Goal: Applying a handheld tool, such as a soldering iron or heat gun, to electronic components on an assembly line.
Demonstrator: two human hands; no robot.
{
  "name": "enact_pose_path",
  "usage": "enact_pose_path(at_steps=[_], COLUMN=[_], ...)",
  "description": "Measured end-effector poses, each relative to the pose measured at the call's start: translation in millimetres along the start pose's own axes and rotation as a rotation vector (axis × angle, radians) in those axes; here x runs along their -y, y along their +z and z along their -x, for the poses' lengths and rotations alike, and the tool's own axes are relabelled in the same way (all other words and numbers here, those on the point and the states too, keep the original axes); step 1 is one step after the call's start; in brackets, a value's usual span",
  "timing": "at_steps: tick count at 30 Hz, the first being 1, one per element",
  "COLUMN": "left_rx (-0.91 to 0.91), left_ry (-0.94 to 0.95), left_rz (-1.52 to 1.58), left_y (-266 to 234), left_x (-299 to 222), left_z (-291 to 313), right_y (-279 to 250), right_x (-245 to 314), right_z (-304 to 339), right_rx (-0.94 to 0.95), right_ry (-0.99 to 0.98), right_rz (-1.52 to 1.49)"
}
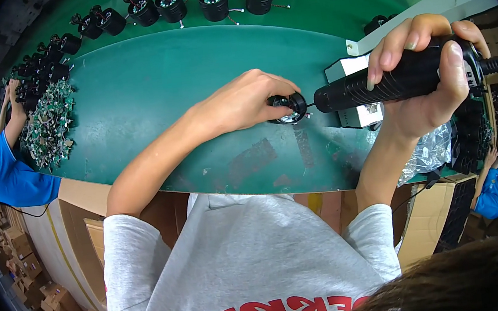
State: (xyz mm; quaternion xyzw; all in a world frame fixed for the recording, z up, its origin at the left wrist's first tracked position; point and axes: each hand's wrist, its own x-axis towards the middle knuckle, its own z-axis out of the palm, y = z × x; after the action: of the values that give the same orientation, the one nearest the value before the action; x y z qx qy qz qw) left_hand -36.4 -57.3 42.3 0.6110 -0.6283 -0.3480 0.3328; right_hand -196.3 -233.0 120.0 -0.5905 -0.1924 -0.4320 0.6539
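My left hand [250, 101] is closed round a small black round part [296, 107] near the middle of the green bench, its fingers covering much of it. My right hand [431, 79] grips a black corded electric screwdriver [358, 89], held almost level. The screwdriver's thin bit points left and reaches the right side of the round part; whether it touches a screw is too small to tell. Behind the screwdriver stands a white and dark box [351, 120], partly hidden by the tool.
Black cylindrical housings [214, 3] with wires line the far side of the green bench [148, 75]. A heap of small circuit boards [49, 126] lies at the left, beside a person in blue [8, 167]. Clear plastic bags [429, 150] lie at right; another blue-clad person [494, 192] is beyond.
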Motion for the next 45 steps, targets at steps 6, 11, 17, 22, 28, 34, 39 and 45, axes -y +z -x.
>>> enact_pose_path(at_steps=[6,11,17,22,28,34,39,45], left_rx=[0.043,0.023,-0.329,-0.520,-0.518,-0.572,-0.601,-0.598], left_ry=[-0.034,0.086,0.119,0.079,0.098,0.160,0.080,0.041], left_rz=[-0.011,-0.064,-0.025,-0.094,-0.141,-0.157,-0.107,-0.136], left_y=[-4.3,-3.9,29.5,53.3,57.9,67.4,73.3,77.4], left_x=[-4.4,10.1,35.8,32.6,32.3,45.0,45.2,42.3], left_z=[-0.8,2.0,-7.1,-7.4,2.4,-0.5,-3.7,-5.8], right_y=[7.3,12.8,-20.9,-14.4,-12.5,-29.1,-20.6,-6.1], right_x=[-4.1,-7.8,54.6,35.4,33.6,54.9,29.5,18.1], right_z=[3.3,8.2,-0.5,-9.7,-8.9,-2.0,-7.6,-8.8], right_rx=[-0.006,0.017,-0.028,-0.321,-0.216,-0.144,-0.261,-0.091], right_ry=[-0.010,-0.053,-0.172,-0.052,-0.092,-0.139,-0.024,-0.048], right_rz=[-0.018,-0.027,0.269,0.564,0.173,0.644,0.336,0.050])
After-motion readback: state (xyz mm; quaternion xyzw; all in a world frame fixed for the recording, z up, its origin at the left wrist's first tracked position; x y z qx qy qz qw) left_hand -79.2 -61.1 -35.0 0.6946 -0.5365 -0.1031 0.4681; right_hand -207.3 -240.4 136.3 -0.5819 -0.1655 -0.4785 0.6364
